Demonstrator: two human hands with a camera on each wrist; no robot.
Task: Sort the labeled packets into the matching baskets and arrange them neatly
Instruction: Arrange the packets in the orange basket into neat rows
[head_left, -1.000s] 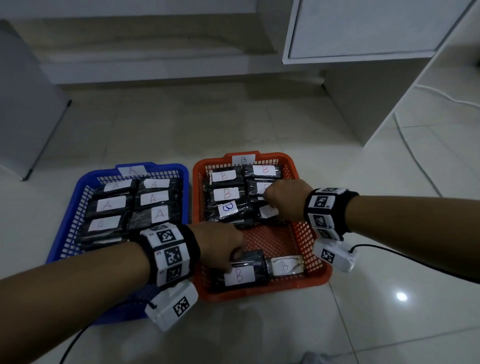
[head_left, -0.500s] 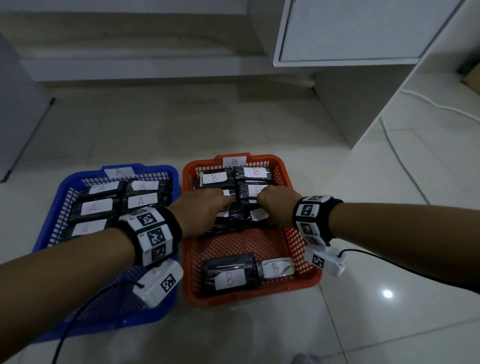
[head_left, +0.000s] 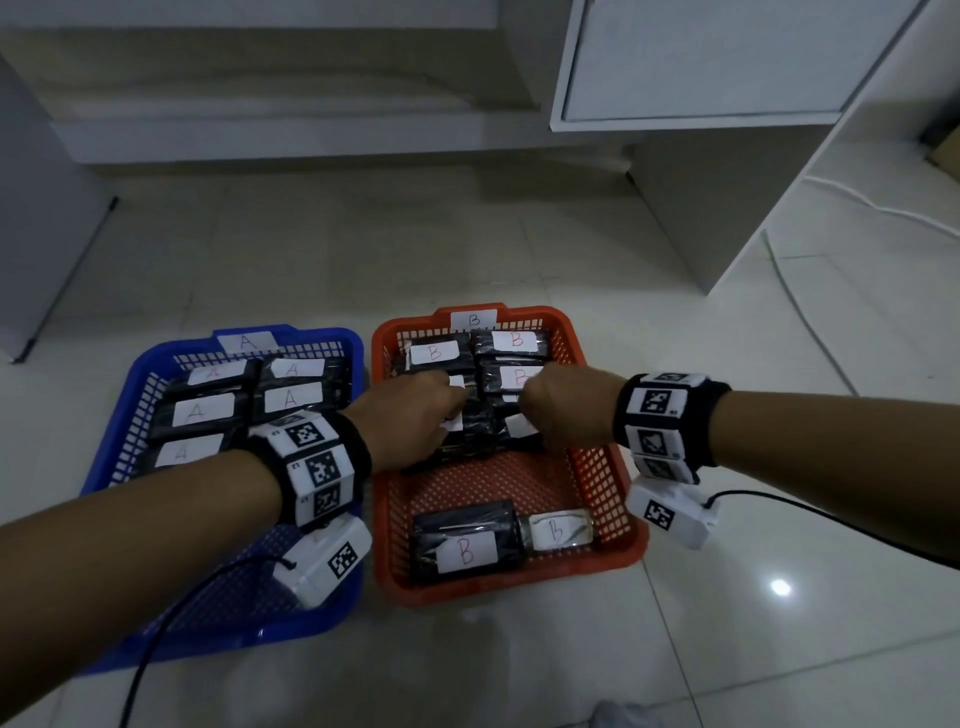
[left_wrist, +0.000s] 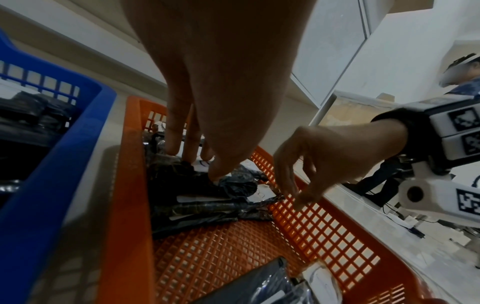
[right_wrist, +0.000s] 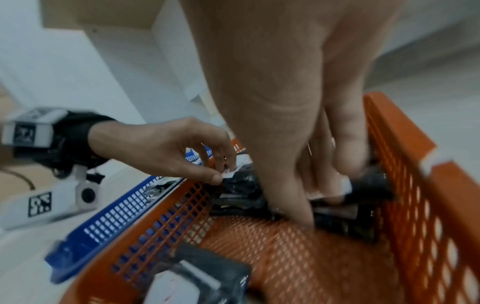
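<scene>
I see both hands, left (head_left: 410, 415) and right (head_left: 563, 410), resting on stacked B packets (head_left: 470, 415) inside the orange basket (head_left: 608, 467) (blue basket (head_left: 119, 447) beside holds A packets (head_left: 202, 410)).

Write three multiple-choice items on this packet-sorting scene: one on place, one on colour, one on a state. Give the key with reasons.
1. Where are both hands working?
A. in the blue basket
B. in the orange basket
C. on the floor tiles

2. What colour is the basket tagged A?
A. blue
B. orange
C. white

3. How do the two packets at the orange basket's near end lie?
A. apart from the rear rows
B. under the left hand
C. outside the basket

Key: B, the left hand and right hand sit over the stacked B packets in the orange basket; A, the blue basket bears the A tag; A, the near packets lie past bare mesh.
</scene>
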